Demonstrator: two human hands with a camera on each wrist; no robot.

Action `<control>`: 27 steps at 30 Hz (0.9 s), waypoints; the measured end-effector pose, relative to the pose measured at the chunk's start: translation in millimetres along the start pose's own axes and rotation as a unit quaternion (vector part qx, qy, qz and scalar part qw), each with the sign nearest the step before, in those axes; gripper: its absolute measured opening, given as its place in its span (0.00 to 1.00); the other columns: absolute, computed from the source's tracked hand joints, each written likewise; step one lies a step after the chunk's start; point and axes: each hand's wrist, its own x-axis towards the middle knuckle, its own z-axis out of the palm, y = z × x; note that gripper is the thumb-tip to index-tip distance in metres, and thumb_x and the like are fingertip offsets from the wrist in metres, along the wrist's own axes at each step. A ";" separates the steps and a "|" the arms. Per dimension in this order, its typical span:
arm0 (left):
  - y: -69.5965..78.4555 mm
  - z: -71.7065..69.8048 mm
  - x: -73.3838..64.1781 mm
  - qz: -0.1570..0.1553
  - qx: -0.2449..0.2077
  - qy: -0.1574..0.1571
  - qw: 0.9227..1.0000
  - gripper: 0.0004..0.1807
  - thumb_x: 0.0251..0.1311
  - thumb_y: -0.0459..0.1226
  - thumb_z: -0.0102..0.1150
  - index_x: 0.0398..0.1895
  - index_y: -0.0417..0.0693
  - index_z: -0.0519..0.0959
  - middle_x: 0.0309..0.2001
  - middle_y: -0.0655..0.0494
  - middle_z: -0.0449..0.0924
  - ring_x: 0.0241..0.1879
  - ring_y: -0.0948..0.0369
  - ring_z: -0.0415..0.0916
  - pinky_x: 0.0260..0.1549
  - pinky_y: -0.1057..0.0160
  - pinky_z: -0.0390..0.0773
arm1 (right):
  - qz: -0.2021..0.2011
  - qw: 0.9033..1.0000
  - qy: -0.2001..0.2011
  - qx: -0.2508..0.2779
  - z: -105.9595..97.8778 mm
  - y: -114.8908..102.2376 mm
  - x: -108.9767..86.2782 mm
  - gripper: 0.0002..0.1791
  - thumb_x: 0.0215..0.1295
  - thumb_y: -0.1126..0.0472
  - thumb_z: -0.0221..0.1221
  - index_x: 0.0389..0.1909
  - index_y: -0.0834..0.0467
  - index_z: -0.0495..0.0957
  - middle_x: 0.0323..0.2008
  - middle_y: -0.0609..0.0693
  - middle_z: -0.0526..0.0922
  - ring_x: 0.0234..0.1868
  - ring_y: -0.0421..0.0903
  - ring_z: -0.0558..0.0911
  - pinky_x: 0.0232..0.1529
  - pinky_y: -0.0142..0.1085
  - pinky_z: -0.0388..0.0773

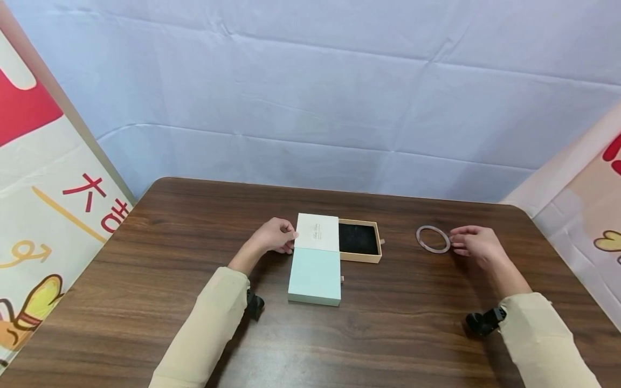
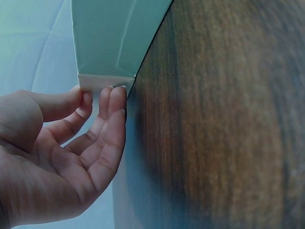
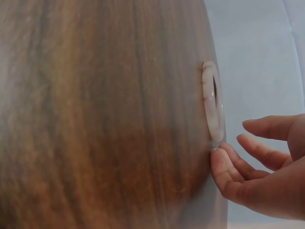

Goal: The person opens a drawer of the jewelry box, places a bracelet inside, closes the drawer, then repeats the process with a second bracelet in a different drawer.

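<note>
Left hand: fingers softly bent, thumb tip and fingertips resting against the white end of the box, without wrapping round it.
Box: just right of the left fingers, flat on the bench; its top is white on the far half, with small lettering, and mint on the near half.
Drawer: across the white half from the left fingers, jutting from the box toward the right fingers, with a black pad inside and a small tab on its end.
Second tab: on the mint half's side, nearer the person than the left fingers.
Right hand: fingers loosely curved, a clear gap between thumb and fingertips, nothing gripped.
Bangle: pale and round, on the bench immediately left of the right fingers, between them and the drawer; whether the fingertips touch its rim, I cannot tell.
Sleeves: beige, behind both sets of fingers, a black device at each wrist.
Backdrop: creased pale cloth, beyond the fingers of both hands.
</note>
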 end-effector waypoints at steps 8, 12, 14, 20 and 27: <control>0.8 0.5 -0.8 -0.002 -0.001 0.003 1.000 0.09 0.64 0.35 0.52 0.30 0.38 0.74 0.26 0.46 0.77 0.26 0.56 0.78 0.28 0.61 0.77 | 0.005 0.999 0.004 0.033 1.1 4.3 1.8 0.20 0.64 0.71 0.49 0.53 0.79 0.61 0.30 0.48 0.76 0.29 0.34 0.79 0.35 0.32 0.78; 0.6 1.0 -0.1 0.000 0.000 0.004 1.000 0.09 0.64 0.35 0.51 0.30 0.39 0.74 0.26 0.46 0.77 0.26 0.56 0.78 0.28 0.61 0.77 | 0.007 0.998 0.000 0.055 1.9 4.7 3.8 0.20 0.63 0.72 0.49 0.53 0.80 0.60 0.28 0.47 0.76 0.28 0.34 0.79 0.35 0.32 0.78; 0.6 1.2 0.2 -0.001 0.001 0.004 1.000 0.09 0.64 0.35 0.51 0.30 0.39 0.74 0.26 0.46 0.77 0.26 0.56 0.78 0.28 0.61 0.77 | 0.011 0.998 -0.001 0.066 2.4 4.9 5.1 0.21 0.63 0.73 0.50 0.53 0.80 0.60 0.27 0.46 0.76 0.28 0.34 0.79 0.34 0.31 0.78; 0.9 1.4 0.6 0.000 0.004 0.005 1.000 0.09 0.64 0.35 0.51 0.29 0.39 0.74 0.26 0.47 0.77 0.25 0.57 0.78 0.28 0.62 0.77 | 0.022 0.995 0.017 0.091 4.3 6.9 8.9 0.19 0.60 0.73 0.52 0.50 0.80 0.62 0.23 0.44 0.77 0.25 0.34 0.79 0.31 0.30 0.78; 1.1 1.3 0.2 -0.005 -0.001 0.003 1.000 0.09 0.65 0.35 0.51 0.30 0.39 0.74 0.26 0.47 0.76 0.25 0.57 0.78 0.27 0.62 0.77 | 0.042 0.995 0.058 0.072 9.0 8.0 11.7 0.13 0.58 0.73 0.55 0.41 0.78 0.69 0.20 0.43 0.75 0.20 0.35 0.77 0.25 0.29 0.77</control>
